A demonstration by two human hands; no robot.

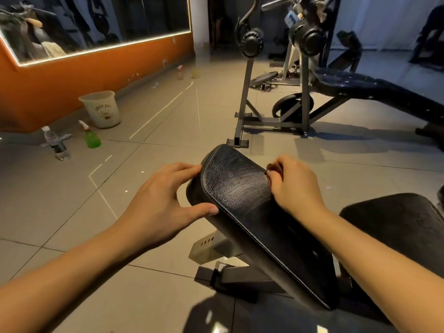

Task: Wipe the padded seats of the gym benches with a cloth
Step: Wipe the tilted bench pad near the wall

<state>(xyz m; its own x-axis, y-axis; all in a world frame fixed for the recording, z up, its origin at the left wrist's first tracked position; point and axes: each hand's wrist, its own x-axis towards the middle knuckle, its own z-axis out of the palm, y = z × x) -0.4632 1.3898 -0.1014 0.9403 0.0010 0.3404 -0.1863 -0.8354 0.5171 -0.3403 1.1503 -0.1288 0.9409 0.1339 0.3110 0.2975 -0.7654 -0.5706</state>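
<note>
Bench pad (235,186) is lying centre frame, long axis running to lower right; my right grip (293,186) is clamping the cloth (272,167) at its right edge, left grip (163,200) bracing flat-fingered opposite.

Gym, seemingly small; padded benches (240,188), barbell rack (271,92), weight plates (292,105), wall mirror (96,22).

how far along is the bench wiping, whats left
Done: nothing clearly; the black leather bench pad shows a streaky sheen. In hand: right hand grips a small dark wad, probably the cloth, on that pad; left hand steadies its edge. Left: seemingly the black pad at right and the long black incline bench behind.
</note>
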